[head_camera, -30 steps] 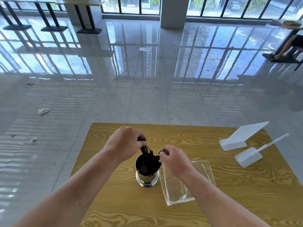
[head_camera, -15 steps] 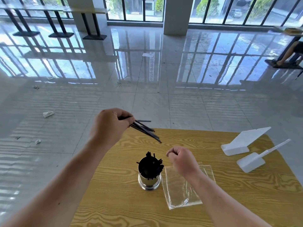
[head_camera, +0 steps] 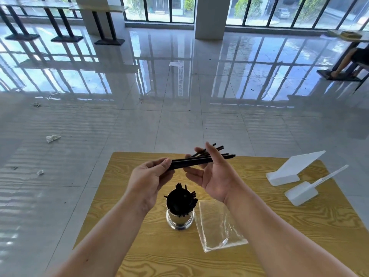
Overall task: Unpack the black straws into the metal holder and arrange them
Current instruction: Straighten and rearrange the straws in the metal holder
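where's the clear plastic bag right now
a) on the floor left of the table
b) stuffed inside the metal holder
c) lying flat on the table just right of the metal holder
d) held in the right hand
c: the clear plastic bag lies flat on the table right beside the metal holder, while both hands are up holding loose black straws.

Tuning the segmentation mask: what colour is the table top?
Yellowish light wood with darker grain lines, on the table, seen in the head view.

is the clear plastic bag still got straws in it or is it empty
Empty, as far as shows: the clear plastic bag lies flat on the table with only wood grain visible through it, beside the metal holder.
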Demonstrator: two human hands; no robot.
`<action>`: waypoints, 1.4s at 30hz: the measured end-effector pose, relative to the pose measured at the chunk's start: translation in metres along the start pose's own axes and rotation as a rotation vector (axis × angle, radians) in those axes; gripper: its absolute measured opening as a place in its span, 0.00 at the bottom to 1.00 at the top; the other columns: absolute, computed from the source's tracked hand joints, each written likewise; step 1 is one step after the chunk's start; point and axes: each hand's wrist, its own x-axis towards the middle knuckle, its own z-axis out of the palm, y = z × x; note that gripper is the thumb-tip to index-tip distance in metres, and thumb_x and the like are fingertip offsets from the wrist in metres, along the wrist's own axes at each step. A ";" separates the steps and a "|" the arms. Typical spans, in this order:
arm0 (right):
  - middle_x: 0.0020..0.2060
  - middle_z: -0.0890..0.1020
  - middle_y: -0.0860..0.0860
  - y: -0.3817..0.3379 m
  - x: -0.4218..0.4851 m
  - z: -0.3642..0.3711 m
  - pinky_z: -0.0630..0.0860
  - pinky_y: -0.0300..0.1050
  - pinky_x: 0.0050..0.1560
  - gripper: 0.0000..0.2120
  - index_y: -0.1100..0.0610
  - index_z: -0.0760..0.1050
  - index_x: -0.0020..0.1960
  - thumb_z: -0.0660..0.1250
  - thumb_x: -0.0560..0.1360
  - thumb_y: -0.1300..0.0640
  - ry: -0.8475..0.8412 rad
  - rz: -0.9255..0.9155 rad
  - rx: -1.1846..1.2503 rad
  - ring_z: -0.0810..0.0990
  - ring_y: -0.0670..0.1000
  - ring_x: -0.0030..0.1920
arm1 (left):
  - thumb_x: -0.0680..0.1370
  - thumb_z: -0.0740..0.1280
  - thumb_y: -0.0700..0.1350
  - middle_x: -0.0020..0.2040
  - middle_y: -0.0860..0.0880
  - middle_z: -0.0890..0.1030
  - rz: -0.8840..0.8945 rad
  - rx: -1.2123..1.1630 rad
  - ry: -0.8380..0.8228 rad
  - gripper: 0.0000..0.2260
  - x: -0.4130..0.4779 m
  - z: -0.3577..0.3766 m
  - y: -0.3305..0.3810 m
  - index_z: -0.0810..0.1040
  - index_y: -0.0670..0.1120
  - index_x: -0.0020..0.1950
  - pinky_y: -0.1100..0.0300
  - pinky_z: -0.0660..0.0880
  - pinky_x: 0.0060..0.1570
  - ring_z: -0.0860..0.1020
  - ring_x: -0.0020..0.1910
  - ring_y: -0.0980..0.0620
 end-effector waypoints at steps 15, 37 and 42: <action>0.32 0.84 0.53 0.037 0.010 -0.020 0.83 0.54 0.39 0.20 0.60 0.82 0.40 0.68 0.79 0.44 0.189 -0.201 -1.173 0.81 0.55 0.32 | 0.76 0.75 0.56 0.67 0.52 0.78 0.058 1.339 -0.020 0.28 0.032 -0.063 -0.054 0.74 0.53 0.74 0.51 0.83 0.55 0.81 0.56 0.52; 0.46 0.88 0.42 0.082 0.014 -0.073 0.79 0.34 0.42 0.06 0.43 0.82 0.56 0.67 0.81 0.49 0.242 0.030 -1.200 0.86 0.40 0.45 | 0.76 0.69 0.48 0.46 0.57 0.82 0.331 1.661 -0.302 0.03 0.051 -0.014 -0.078 0.80 0.54 0.49 0.60 0.77 0.41 0.79 0.44 0.55; 0.46 0.88 0.44 0.077 0.011 -0.072 0.83 0.39 0.44 0.07 0.44 0.82 0.56 0.67 0.81 0.49 0.260 0.015 -1.203 0.86 0.43 0.46 | 0.77 0.71 0.47 0.46 0.55 0.85 0.383 1.683 -0.303 0.03 0.050 -0.012 -0.072 0.84 0.52 0.49 0.58 0.78 0.44 0.81 0.45 0.52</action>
